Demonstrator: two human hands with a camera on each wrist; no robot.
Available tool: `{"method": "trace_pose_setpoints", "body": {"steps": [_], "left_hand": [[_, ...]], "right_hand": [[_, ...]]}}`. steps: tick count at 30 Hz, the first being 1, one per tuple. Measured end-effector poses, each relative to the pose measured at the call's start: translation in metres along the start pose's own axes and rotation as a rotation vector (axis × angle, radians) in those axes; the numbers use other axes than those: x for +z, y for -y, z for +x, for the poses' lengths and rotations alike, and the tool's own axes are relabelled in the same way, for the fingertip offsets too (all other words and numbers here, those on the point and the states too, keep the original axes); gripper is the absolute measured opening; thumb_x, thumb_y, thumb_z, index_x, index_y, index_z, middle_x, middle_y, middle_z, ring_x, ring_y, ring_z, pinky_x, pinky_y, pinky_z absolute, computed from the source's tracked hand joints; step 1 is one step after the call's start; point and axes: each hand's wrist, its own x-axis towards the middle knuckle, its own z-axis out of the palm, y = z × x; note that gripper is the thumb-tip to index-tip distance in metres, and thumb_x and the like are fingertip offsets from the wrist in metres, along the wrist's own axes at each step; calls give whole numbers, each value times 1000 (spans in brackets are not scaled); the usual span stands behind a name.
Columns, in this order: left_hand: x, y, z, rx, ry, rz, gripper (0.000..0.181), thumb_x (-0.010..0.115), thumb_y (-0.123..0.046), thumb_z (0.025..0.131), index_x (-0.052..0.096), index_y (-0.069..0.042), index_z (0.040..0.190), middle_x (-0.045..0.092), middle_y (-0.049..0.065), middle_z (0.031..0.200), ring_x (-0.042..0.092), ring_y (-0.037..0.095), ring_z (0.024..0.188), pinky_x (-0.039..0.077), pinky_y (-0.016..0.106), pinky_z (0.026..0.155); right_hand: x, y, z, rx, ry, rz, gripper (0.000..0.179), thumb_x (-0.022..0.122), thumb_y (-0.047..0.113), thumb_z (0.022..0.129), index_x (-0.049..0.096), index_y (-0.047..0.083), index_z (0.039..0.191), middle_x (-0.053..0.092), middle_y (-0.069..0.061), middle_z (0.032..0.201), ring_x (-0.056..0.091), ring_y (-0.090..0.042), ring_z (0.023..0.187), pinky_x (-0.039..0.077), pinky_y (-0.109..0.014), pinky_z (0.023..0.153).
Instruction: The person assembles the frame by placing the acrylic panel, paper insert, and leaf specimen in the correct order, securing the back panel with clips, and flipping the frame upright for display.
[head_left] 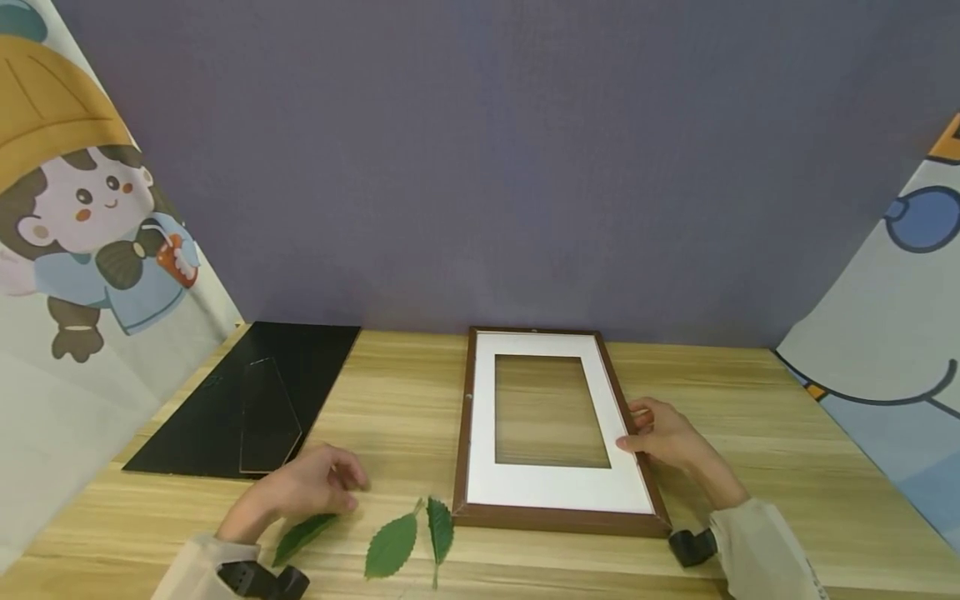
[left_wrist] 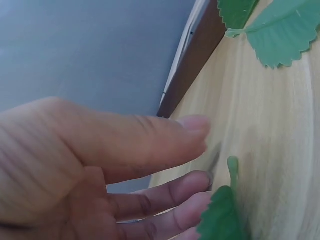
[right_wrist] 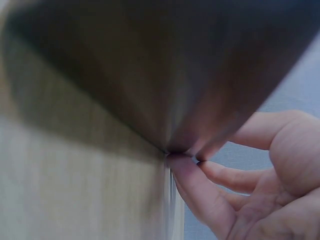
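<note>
A brown picture frame (head_left: pixel 562 519) with a white mat (head_left: pixel 551 487) inside it is in the middle of the head view; wood grain shows through the mat's window. My right hand (head_left: pixel 671 437) grips the frame's right side, thumb over the inner edge and fingers at the outer side. In the right wrist view the fingers (right_wrist: pixel 200 192) reach the frame's edge, partly hidden behind it. On the left, my left hand (head_left: pixel 311 483) holds nothing, its fingers loosely bent. Just below it lies a green leaf (head_left: pixel 302 537), also visible in the left wrist view.
Two more leaves (head_left: pixel 392 546) lie between my left hand and the frame. A black backing board (head_left: pixel 202 417) with a folded stand (head_left: pixel 268 417) lies at the left of the wooden table (head_left: pixel 405 392). A grey-purple panel (head_left: pixel 480 167) rises behind.
</note>
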Motion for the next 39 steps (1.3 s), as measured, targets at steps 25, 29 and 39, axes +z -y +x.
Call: {"method": "trace_pose_setpoints", "body": {"steps": [25, 29, 39], "left_hand": [[15, 4, 7, -5, -223, 182, 14, 66, 11, 66, 65, -1, 72, 54, -1, 64, 47, 10, 60, 41, 20, 53], [20, 1, 12, -59, -305, 206, 10, 70, 6, 69, 65, -1, 72, 56, 0, 63, 51, 11, 58, 44, 21, 51], [26, -3, 24, -122, -371, 141, 6, 71, 4, 73, 66, 1, 74, 59, 3, 63, 56, 12, 53, 49, 23, 49]], "right_hand": [[-1, -1, -1, -17, 5, -5, 72, 72, 12, 83, 32, -15, 135, 43, -37, 123, 54, -37, 101, 54, -36, 67], [-1, -1, -1, -23, 8, 2, 72, 72, 12, 83, 31, -16, 135, 43, -38, 123, 55, -37, 100, 54, -36, 67], [-1, -3, -2, -44, 12, 5, 72, 72, 12, 83, 31, -16, 135, 42, -39, 123, 54, -37, 101, 54, -37, 68]]}}
